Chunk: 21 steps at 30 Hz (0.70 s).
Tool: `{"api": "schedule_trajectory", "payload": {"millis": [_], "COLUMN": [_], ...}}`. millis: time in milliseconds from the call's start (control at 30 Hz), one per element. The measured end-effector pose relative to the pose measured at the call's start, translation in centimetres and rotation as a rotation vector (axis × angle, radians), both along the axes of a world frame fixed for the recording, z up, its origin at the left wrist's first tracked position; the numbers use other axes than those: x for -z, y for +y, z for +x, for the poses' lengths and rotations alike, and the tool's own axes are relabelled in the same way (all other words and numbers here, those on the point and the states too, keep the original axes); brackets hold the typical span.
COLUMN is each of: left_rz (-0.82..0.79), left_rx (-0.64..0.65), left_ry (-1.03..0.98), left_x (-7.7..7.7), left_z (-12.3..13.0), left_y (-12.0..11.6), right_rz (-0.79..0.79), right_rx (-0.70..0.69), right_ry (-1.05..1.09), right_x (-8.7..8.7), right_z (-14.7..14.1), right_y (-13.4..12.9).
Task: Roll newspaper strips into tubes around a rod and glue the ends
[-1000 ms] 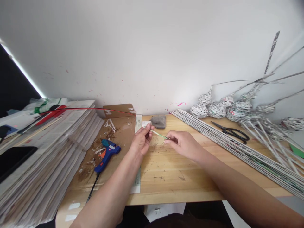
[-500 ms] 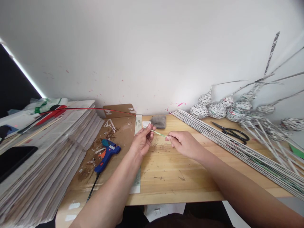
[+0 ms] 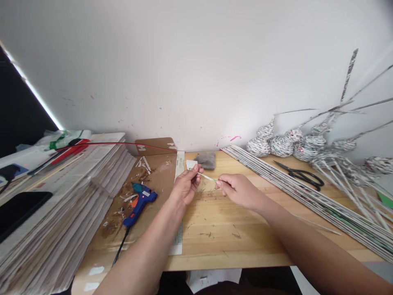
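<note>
Over the middle of the wooden table, my left hand pinches a thin rolled paper tube with thumb and fingers. A loose printed flap of paper flares out above the left fingertips. My right hand is closed on the tube's other end, its fingers curled. A thin pale stick shows beyond my right forearm; whether it joins the tube is hidden by the arm. Behind the hands lies a grey folded cloth pad.
Left are a blue glue gun on stained cardboard, a tall newspaper stack and a black phone. To the right lie a bundle of paper tubes, black scissors and several woven paper gourds.
Both hands keep hold of the paper tube, the right one turning slightly. The thin stick beyond my right forearm has come into view. The whole view has shifted a little.
</note>
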State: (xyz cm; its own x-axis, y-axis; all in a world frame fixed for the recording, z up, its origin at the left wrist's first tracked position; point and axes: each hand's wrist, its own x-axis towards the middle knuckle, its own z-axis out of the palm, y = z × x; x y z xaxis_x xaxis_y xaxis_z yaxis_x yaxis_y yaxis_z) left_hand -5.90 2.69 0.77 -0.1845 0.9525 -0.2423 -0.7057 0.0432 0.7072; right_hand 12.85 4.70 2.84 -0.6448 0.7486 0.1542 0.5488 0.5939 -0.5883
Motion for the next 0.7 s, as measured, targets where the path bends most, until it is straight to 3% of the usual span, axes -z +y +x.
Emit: {"api": "schedule_trajectory", "payload": {"millis": [167, 367, 533, 700], "left_rz": [-0.004, -0.014, -0.004, -0.019], "left_rx": [-0.005, 0.011, 0.004, 0.017], "left_ry": [0.009, 0.017, 0.016, 0.015], "left_x": [0.20, 0.42, 0.30, 0.20], "left_z": [-0.10, -0.25, -0.16, -0.11], "left_y": [0.15, 0.32, 0.22, 0.20], "right_rz": [0.135, 0.033, 0.142, 0.046], "right_rx": [0.037, 0.030, 0.036, 0.015], "right_ry": [0.088, 0.032, 0.037, 0.006], "right_x": [0.17, 0.35, 0.26, 0.33], "right_z": [-0.10, 0.01, -0.06, 0.05], "right_y": [-0.09, 0.16, -0.02, 0.12]}}
